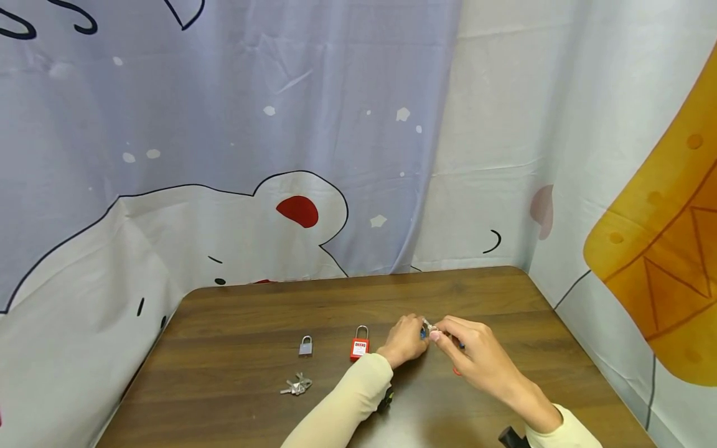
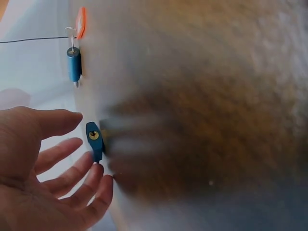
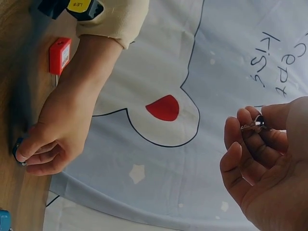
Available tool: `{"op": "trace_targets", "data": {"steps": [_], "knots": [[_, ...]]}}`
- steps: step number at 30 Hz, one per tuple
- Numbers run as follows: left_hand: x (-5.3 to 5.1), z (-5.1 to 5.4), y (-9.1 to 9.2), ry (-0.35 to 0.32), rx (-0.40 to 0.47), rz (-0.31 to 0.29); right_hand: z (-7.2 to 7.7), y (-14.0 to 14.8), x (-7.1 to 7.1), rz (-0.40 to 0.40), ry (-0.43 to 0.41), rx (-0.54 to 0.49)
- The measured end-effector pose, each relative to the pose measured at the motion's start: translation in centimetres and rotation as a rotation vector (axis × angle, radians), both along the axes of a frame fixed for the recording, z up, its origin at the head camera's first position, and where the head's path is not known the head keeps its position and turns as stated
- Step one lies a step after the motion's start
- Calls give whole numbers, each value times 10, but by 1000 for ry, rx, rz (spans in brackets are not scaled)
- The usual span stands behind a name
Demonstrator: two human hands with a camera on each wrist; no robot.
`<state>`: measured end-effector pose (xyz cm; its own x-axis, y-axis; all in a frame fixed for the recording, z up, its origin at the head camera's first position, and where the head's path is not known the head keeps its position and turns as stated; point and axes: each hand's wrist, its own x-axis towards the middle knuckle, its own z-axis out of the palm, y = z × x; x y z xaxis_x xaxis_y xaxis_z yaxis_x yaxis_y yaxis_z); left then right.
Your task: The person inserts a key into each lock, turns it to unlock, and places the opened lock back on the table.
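Note:
Beside a blue padlock [image 2: 94, 137], its brass keyhole showing, is my left hand [image 1: 407, 339]. In the left wrist view its fingertips touch the padlock's lower end, while the thumb stands slightly apart from it. My right hand [image 1: 473, 354] pinches small silver keys on a ring [image 3: 258, 122] between thumb and fingers, close to the left hand. A second blue padlock [image 2: 73, 63], with a key in it, lies farther right, mostly hidden by the right hand in the head view. Next to it is an orange-red piece [image 2: 81, 22], whose kind I cannot tell.
On the brown wooden table [image 1: 235, 348], a red padlock [image 1: 360, 347] with a white label lies left of my left hand. Farther left are a small grey padlock [image 1: 305, 348] and a bunch of silver keys [image 1: 298, 386]. A printed curtain [image 1: 370, 155] hangs behind the table.

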<state>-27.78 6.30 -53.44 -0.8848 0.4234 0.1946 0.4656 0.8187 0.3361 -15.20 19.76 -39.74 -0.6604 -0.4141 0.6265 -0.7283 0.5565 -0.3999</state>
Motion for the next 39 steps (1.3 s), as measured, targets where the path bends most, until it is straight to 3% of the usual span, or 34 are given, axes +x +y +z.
{"op": "trace_targets", "data": {"steps": [5, 9, 18, 22, 27, 33, 39], "knots": [[-2, -2, 1, 24, 1, -17, 0, 1, 1, -10, -16, 8], [-2, -2, 2, 20, 10, 14, 0, 1, 1, -12, -13, 8], [-5, -2, 9, -43, 57, 219, -1, 2, 1, -7, -37, 1], [-8, 1, 12, -84, 62, 265, -3, 3, 1, 0, -23, -4], [-10, 3, 13, -127, 77, 267, -4, 3, 1, 0, -7, -4], [-13, 2, 10, -221, 194, 251, -5, 4, 2, 2, -13, -5], [-10, 4, 9, -225, 203, 240, -5, 4, 2, 8, -18, -10]]}}
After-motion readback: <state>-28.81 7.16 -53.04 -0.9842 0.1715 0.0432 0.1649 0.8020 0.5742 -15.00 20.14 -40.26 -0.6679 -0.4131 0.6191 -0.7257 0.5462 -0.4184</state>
